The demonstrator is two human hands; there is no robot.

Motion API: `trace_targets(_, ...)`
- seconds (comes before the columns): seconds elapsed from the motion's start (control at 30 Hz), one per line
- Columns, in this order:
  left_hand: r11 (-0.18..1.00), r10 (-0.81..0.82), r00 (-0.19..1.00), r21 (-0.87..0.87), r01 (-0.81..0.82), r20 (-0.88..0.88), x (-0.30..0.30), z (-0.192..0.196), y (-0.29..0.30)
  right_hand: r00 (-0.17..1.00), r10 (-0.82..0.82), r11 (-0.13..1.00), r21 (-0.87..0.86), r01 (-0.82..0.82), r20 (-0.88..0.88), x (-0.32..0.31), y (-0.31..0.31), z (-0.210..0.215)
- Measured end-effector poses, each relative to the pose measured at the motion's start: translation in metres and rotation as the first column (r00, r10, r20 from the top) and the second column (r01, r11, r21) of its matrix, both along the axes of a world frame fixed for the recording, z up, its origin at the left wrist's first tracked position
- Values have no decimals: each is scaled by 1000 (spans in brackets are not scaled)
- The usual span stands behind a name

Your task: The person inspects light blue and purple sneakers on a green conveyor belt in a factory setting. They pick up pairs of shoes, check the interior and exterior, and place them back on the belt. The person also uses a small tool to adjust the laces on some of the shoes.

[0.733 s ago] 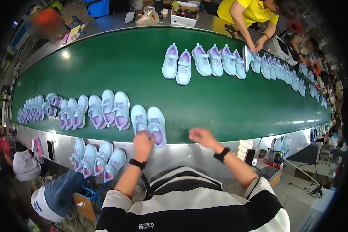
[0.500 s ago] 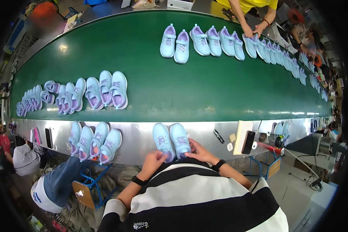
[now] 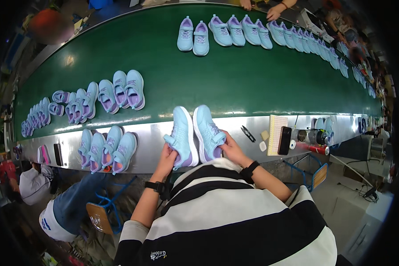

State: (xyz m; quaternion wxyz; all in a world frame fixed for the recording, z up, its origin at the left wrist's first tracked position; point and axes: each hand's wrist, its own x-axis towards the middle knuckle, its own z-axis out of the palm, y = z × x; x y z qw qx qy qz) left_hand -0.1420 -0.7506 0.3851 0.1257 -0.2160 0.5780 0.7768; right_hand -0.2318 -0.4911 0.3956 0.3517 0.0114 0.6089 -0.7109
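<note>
Two light-blue sneakers with lilac trim and white soles are in my hands just in front of my body. My left hand [image 3: 166,156] is closed on the heel end of the left sneaker [image 3: 180,128]. The heel end of the right sneaker [image 3: 205,126] is gripped by my right hand [image 3: 232,148]. Both toes point away from me. The sneakers are rolled outward, so their white sole edges face each other with a narrow gap between. Some of my fingertips are hidden by the shoes.
Matching sneakers [image 3: 124,153] stand on the metal ledge at left; others [image 3: 135,88] line the green belt [image 3: 164,80]. Right of me lie thread snips [image 3: 248,134], a notepad [image 3: 275,133] and a phone [image 3: 284,141]. A co-worker's hand [image 3: 277,11] is near the far row.
Both sneakers have been raised and rolled outward, showing their sides and sole edges. My hands have moved slightly up and apart with them. The co-worker's hands have shifted from the far shoes.
</note>
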Motion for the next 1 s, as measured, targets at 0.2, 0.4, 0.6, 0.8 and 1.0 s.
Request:
trace_targets(0.2, 985, 126, 991, 127, -118, -56, -38, 81, 1, 980, -143, 984, -84, 156, 141, -51, -28, 74)
trace_targets(0.4, 880, 305, 952, 387, -275, -15, -49, 120, 6, 950, -108, 868, -438, 234, 294, -46, -43, 115)
trace_targets(0.6, 772, 125, 787, -439, -460, -605, -37, 159, 6, 653, -172, 978, -49, 203, -737, -34, -47, 138)
trace_targets(0.8, 485, -173, 771, -734, -475, -613, -26, 173, 6, 402, 32, 945, 158, 285, -915, -34, -40, 157)
trace_targets(1.0, 770, 79, 862, -518, -371, -500, -22, 191, 6, 758, -182, 977, -29, 211, -627, -23, -50, 175)
